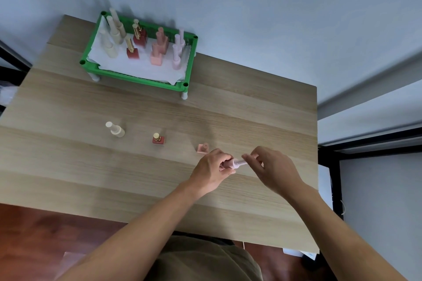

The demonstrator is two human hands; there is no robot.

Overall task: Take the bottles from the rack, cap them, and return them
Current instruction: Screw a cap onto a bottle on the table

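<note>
Head view: a pink bottle, gripped by the left hand, is being capped by the right hand, whose fingers pinch the cap, while three bottles wait on the table and many stand capped in the rack.

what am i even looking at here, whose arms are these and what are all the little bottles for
This is a single picture from a camera worn on a person's head, looking down at their own bare arms over a wooden table. There is no machine.

At the far edge stands a green rack lined with white paper, holding small cream, red, pink and pale pink bottles.

Three more stand loose on the table: a cream bottle, a red bottle with a gold cap and a pink bottle that looks uncapped.

The left hand has a pale pink bottle in its grip, tipped sideways. The right hand pinches at its neck end, apparently fitting a cap.
</note>
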